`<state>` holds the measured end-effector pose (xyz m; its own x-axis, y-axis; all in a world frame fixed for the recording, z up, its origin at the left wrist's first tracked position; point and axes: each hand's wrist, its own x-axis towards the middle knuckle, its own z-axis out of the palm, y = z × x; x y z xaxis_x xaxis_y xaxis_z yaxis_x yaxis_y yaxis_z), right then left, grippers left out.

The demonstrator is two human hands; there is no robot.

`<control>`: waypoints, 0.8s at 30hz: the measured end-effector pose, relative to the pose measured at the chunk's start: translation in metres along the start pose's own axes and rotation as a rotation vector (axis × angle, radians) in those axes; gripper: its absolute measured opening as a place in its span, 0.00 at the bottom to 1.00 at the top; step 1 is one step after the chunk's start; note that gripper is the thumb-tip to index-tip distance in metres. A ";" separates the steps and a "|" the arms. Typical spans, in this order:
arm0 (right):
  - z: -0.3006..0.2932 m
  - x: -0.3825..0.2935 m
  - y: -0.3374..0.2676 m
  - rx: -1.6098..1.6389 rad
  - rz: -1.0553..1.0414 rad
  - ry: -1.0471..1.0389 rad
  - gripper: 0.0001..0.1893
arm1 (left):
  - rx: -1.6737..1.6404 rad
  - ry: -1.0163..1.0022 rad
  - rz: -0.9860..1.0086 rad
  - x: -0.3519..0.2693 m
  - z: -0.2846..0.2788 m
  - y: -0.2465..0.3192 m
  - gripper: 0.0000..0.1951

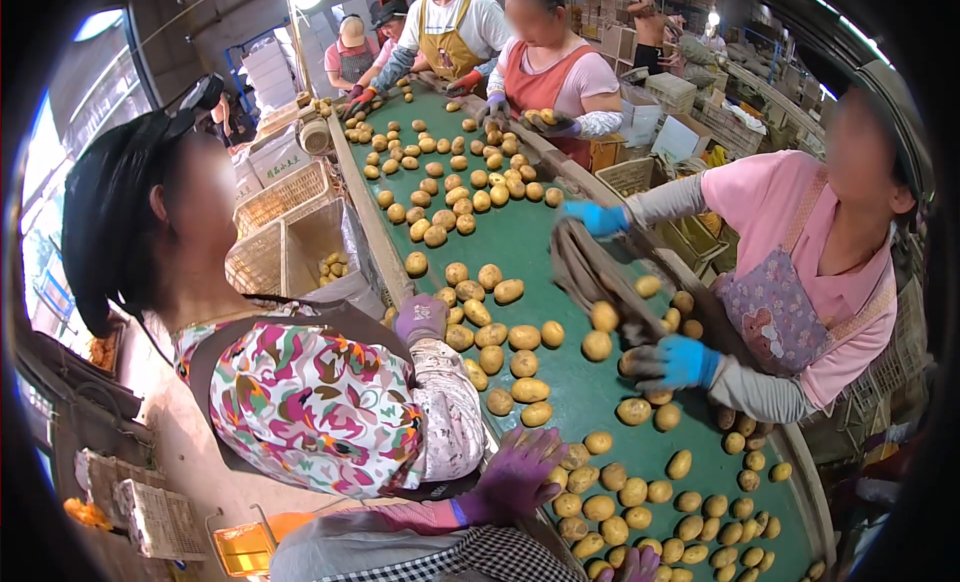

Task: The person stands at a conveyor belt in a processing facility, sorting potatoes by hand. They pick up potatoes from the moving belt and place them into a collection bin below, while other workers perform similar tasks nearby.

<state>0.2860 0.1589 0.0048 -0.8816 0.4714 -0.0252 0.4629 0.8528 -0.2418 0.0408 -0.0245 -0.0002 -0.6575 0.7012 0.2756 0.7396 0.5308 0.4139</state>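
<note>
My left hand (519, 471), in a purple glove, is at the near edge of the green conveyor belt (555, 398), its fingers spread beside several potatoes (582, 478) and nothing seen in its grip. Low in the view, my right hand (637, 565), also purple-gloved, shows only its fingers among potatoes (614, 530); the picture's rim cuts off the rest, and whether it holds anything is unclear. Many yellow-brown potatoes lie loose along the belt, some with dark soil on them. A checkered apron (465, 556) and grey sleeve (322, 541) are below my left hand.
A co-worker in a patterned blouse (315, 402) stands close at left, one lilac glove (421, 317) at the belt. Opposite, a person in blue gloves (686, 362) handles a brown cloth (600, 270). Other workers line the far belt. Plastic crates (281, 199) and an orange container (247, 548) stand left.
</note>
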 end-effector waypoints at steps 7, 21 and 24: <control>0.001 -0.009 0.030 0.059 -0.004 0.053 0.30 | 0.129 -0.024 -0.034 0.005 0.016 0.027 0.38; 0.000 -0.040 0.077 0.109 0.008 0.235 0.32 | -0.012 -0.233 0.087 -0.004 0.074 0.064 0.30; -0.006 -0.033 0.103 -0.096 0.174 0.160 0.32 | -0.078 -0.209 0.112 0.005 0.079 0.068 0.28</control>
<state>0.3633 0.2329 -0.0132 -0.7656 0.6360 0.0969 0.6199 0.7695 -0.1536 0.0991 0.0524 -0.0391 -0.5219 0.8411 0.1419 0.7875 0.4112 0.4591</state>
